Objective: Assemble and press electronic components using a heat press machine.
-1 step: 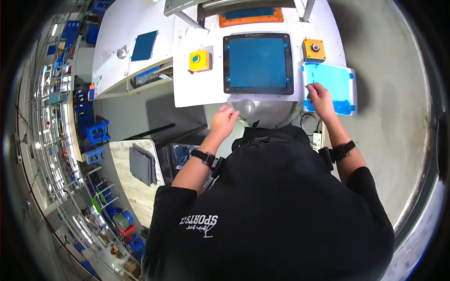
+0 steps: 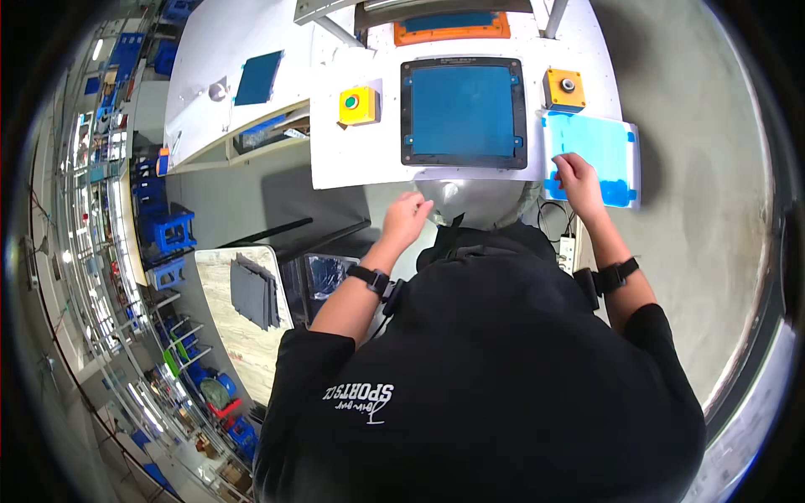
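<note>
My left hand [image 2: 407, 220] is in front of the table's near edge, fingers curled toward the thumb. Beside it hangs a shiny see-through grey sheet-like thing [image 2: 490, 199]; whether the fingers hold it I cannot tell. My right hand [image 2: 580, 184] has its thumb and fingertips closed together over the left part of a light-blue film sheet [image 2: 599, 151] with darker blue tabs. Anything between these fingers is too small to make out. Between and beyond the hands lies a black frame [image 2: 406, 113] around a dark-blue panel [image 2: 463, 111].
A yellow box with a green button [image 2: 359, 106] stands left of the frame, a yellow-orange box with a dark button [image 2: 564, 90] right. Farther back are an orange frame [image 2: 453, 35] and metal posts. Grey sheets [image 2: 254, 292] lie on a board at lower left. Blue stools [image 2: 172, 235] stand beyond.
My left hand has shifted slightly right and down, and my right hand slightly right and down. The grey see-through thing's bright reflection looks different. The table things stay in place.
</note>
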The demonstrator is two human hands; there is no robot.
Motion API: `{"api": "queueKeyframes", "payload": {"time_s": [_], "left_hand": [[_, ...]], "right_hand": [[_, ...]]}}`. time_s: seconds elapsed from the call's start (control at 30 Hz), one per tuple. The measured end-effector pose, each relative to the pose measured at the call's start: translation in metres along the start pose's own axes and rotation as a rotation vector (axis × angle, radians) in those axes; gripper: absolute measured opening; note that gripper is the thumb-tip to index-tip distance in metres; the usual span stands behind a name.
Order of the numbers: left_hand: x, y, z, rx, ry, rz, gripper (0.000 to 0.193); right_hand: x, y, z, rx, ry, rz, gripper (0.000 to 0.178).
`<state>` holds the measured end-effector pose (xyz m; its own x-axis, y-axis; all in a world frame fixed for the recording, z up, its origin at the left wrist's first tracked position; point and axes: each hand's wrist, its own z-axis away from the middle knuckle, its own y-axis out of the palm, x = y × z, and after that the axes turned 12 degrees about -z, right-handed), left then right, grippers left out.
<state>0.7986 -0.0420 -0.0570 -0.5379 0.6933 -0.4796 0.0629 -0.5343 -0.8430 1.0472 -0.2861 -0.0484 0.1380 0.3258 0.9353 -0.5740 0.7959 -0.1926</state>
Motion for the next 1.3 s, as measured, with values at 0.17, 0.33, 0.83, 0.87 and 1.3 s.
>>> {"api": "queueKeyframes", "payload": {"time_s": [0.17,0.33,0.83,0.87,1.3], "left_hand": [[0.005,0.076,-0.023,0.200,-0.108,0.097,0.022],[0.050,0.141,-0.039,0.412,-0.223,-0.117,0.061],[0.082,0.041,0.110,0.135,-0.760,0.044,0.036],[0.130,0.080,0.154,0.014,-0.708,-0.146,0.035],[0.140,0.038,0.307,-0.510,-0.925,0.033,0.026]], "right_hand": [[0.008,-0.022,0.018,0.077,0.085,0.049,0.021],[0.040,-0.030,0.026,0.186,-0.074,0.150,0.019],[0.376,0.044,0.080,1.964,-0.156,-0.817,0.073],[0.395,0.059,0.100,2.341,-0.135,-0.964,0.073],[0.365,0.136,0.231,2.685,0.736,-1.443,0.081]]}}
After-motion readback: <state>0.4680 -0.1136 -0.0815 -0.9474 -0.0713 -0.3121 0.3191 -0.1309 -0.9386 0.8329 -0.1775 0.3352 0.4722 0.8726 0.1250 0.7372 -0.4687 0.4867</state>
